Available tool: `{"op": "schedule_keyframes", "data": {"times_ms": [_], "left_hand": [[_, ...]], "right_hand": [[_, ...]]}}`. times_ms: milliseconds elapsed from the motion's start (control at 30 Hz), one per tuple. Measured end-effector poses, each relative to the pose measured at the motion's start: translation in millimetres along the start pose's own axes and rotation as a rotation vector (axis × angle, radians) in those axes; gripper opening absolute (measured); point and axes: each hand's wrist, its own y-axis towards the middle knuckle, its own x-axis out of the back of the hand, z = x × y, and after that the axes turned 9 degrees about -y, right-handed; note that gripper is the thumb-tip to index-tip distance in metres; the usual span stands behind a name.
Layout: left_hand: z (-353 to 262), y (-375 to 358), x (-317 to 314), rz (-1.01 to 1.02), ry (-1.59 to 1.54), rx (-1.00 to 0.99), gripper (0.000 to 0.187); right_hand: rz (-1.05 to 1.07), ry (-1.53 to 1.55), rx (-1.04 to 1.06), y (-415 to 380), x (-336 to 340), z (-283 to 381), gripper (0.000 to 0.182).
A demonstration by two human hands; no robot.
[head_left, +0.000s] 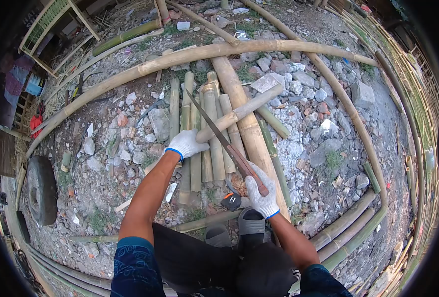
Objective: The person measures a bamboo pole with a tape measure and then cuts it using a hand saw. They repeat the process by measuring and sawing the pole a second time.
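My right hand point(262, 190), in a white glove with a blue cuff, is closed round the brown wooden handle of a hand saw point(209, 120). Its long, narrow blade lies across a short bamboo piece point(249, 113); the teeth are too small to see. At the near left end of that piece, my gloved left hand point(187, 143) grips it, fingers partly hidden. The piece rests slantwise over a thick bamboo pole point(253, 138). Several cut bamboo lengths point(209, 133) lie side by side beneath and left of it. An orange and black tape measure point(231, 201) sits near my feet.
A long bamboo pole point(180, 57) spans the far side. Rubble point(303, 84) covers the ground, with a concrete block point(362, 94) at right. An old tire point(41, 190) is at left. More bamboo poles point(346, 225) lie near my right side. A bamboo bench point(46, 24) stands far left.
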Motion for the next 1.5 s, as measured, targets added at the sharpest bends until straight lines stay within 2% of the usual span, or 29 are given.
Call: {"op": "schedule_keyframes", "data": {"times_ms": [167, 267, 333, 400, 467, 500, 567, 600, 667, 767, 900, 933, 1000, 1033, 1067, 1100, 1133, 1167, 1200, 1233, 1267, 1300, 1367, 1433, 1500], "left_hand": [[9.5, 11.9, -8.3, 0.063, 0.012, 0.043, 0.056], [-1.4, 3.3, -8.5, 0.07, -0.046, 0.049, 0.054], [-9.5, 1.8, -12.7, 0.055, -0.065, 0.054, 0.054], [-11.3, -5.7, -21.1, 0.043, -0.058, 0.075, 0.054], [-7.7, -8.3, -10.1, -0.014, -0.018, 0.095, 0.054], [-13.6, -6.5, -5.8, 0.006, 0.009, 0.093, 0.054], [-18.7, -9.9, 3.7, 0.034, 0.063, 0.111, 0.053], [-16.9, -9.5, 0.2, 0.073, 0.072, 0.08, 0.052], [-23.9, -14.6, -13.9, 0.003, 0.09, 0.121, 0.051], [-30.0, -30.9, -14.8, -0.111, 0.001, 0.159, 0.053], [-44.2, -58.8, -13.0, -0.28, -0.29, 0.089, 0.061], [-45.2, -61.7, -15.0, -0.335, -0.378, -0.003, 0.065], [-55.9, -60.8, -25.7, -0.368, -0.613, -0.047, 0.065], [-78.0, -72.6, -24.2, -0.381, -0.736, -0.065, 0.065], [-96.9, -90.5, -22.4, -0.318, -0.842, -0.021, 0.068], [-106.8, -93.8, -32.4, -0.406, -0.854, -0.045, 0.071], [-113.0, -95.5, -47.0, -0.487, -0.862, -0.064, 0.074], [-122.6, -98.5, -58.9, -0.567, -0.872, -0.083, 0.077], [-140.1, -106.2, -66.2, -0.596, -0.904, -0.11, 0.079], [-158.4, -112.9, -73.2, -0.622, -0.94, -0.136, 0.082], [-168.5, -106.3, -83.9, -0.511, -1.045, -0.117, 0.084], [-185.7, -103.3, -93.7, -0.539, -0.994, -0.102, 0.086], [-220.9, -112.5, -93.9, -0.435, -0.87, -0.109, 0.087], [-233.8, -130.9, -82.4, -0.325, -0.917, -0.263, 0.081], [-230.8, -145.2, -87.5, -0.219, -0.93, -0.367, 0.074]], "right_hand": [[0.046, 0.055, -0.085, -46.5, 40.8, 15.5, 0.045], [0.104, 0.005, -0.067, -56.6, 67.8, 14.7, 0.047], [0.065, 0.023, -0.037, -24.0, 39.1, 8.3, 0.046], [0.108, 0.1, -0.217, 42.4, -2.3, 23.5, 0.039], [-0.007, 0.254, -0.097, 67.9, -34.2, 9.5, 0.038], [-0.015, 0.19, -0.022, 68.1, -34.9, 5.6, 0.039], [-0.01, 0.276, -0.03, 60.2, -34.6, 1.4, 0.042], [0.008, 0.293, -0.065, 59.8, -25.9, 14.3, 0.042], [-0.013, 0.359, -0.172, 44.5, 1.5, 44.3, 0.044], [-0.253, 0.155, -0.04, -7.9, 58.3, 26.6, 0.05], [-0.526, -0.388, 0.04, -50.7, 106.4, -31.4, 0.061], [-0.481, -0.445, -0.075, -58.2, 114.4, -40.2, 0.059], [-0.379, -0.562, -0.303, -71.3, 130.9, -52.9, 0.056], [-0.325, -0.574, -0.442, -75.0, 134.7, -63.4, 0.061], [-0.291, -0.763, -0.35, -80.2, 133.1, -73.0, 0.064], [-0.256, -0.947, -0.256, -83.9, 132.1, -76.1, 0.068], [-0.234, -1.05, -0.216, -84.8, 126.9, -66.4, 0.079], [-0.292, -0.975, -0.079, -82.0, 119.4, -54.8, 0.077], [-0.217, -0.778, -0.071, -74.8, 112.5, -25.6, 0.077], [-0.044, -0.521, -0.108, -65.1, 107.6, -3.9, 0.082], [0.108, -0.381, -0.122, -57.4, 103.1, 18.0, 0.093], [0.195, -0.327, -0.101, -51.4, 94.3, 16.7, 0.099], [0.167, -0.539, -0.064, -41.2, 84.2, 5.5, 0.093], [-0.04, -0.48, -0.145, -43.1, 99.9, 21.0, 0.083], [-0.22, -0.525, -0.064, -52.6, 118.9, 18.3, 0.067]]}}
